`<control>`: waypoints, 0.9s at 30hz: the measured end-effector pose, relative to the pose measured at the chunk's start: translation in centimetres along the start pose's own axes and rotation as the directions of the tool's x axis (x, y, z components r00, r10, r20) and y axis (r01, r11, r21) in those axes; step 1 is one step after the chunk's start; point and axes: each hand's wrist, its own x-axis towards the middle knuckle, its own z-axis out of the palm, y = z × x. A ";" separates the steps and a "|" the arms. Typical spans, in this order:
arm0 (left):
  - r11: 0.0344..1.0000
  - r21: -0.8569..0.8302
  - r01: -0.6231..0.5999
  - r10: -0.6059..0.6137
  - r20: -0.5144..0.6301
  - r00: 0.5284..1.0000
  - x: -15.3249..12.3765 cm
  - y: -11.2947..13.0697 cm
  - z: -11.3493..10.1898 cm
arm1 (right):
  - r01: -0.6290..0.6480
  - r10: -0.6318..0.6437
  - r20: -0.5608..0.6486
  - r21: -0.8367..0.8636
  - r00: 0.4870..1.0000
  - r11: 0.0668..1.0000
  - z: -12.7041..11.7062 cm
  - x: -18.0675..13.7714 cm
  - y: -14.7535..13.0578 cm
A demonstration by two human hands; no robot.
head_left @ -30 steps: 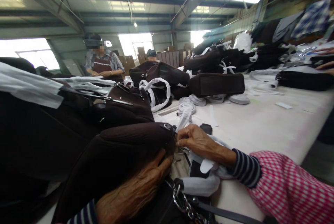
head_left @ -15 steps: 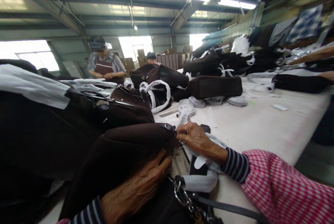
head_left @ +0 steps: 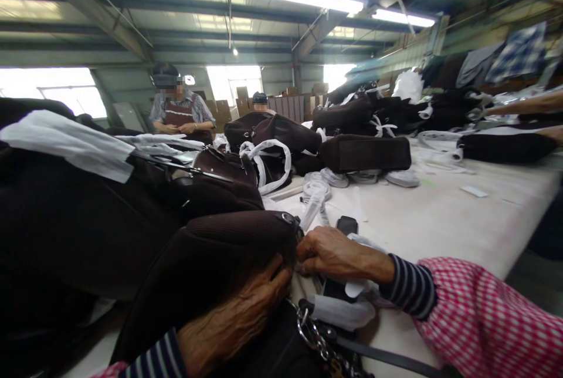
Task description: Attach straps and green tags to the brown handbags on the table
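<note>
A dark brown handbag (head_left: 229, 237) with ribbed-looking fabric lies before me, a metal ring near its far end. My left hand (head_left: 237, 313) rests along the bag, its fingers bent round the edge of the opening and the tips partly hidden. At the far end of that opening, my right hand (head_left: 328, 252) is closed in a pinch; what lies between its fingertips is hidden. Just below it are a white-wrapped handle (head_left: 341, 311) and a silver chain (head_left: 314, 334) with a dark strap (head_left: 387, 360) beside it.
More dark bags crowd the left and the back of the white table (head_left: 409, 208). Rolled white-wrapped straps (head_left: 316, 187) lie beyond my right hand. A co-worker (head_left: 182, 108) stands across the table, another person (head_left: 260, 102) is farther back, and someone's arm reaches in at right.
My right hand has moved down along the bag's opening, still pinched. The left hand stays on the bag. The whole view has shifted slightly.
</note>
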 end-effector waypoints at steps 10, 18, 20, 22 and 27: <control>0.997 0.028 -0.072 0.074 -0.073 0.995 -0.5 0.4 -0.8 | -0.032 0.053 -0.138 0.145 0.989 0.989 1.4 0.5 1.0; 0.997 0.067 -0.036 0.040 -0.054 0.998 -0.7 0.2 -0.3 | -0.044 0.001 -0.205 -0.208 0.979 0.977 2.3 1.1 1.2; 0.996 0.086 -0.021 0.026 -0.064 0.998 -0.4 0.1 0.2 | -0.032 0.018 -0.192 -0.070 0.981 0.997 2.0 0.9 1.3; 0.995 0.098 0.003 0.004 -0.070 0.998 -0.2 0.1 0.5 | -0.019 0.031 -0.189 0.061 0.981 0.998 1.8 0.7 1.4; 0.997 0.070 -0.024 0.024 0.006 1.000 0.0 0.4 -0.1 | 0.016 0.035 -0.185 0.268 0.982 0.963 1.3 0.4 1.6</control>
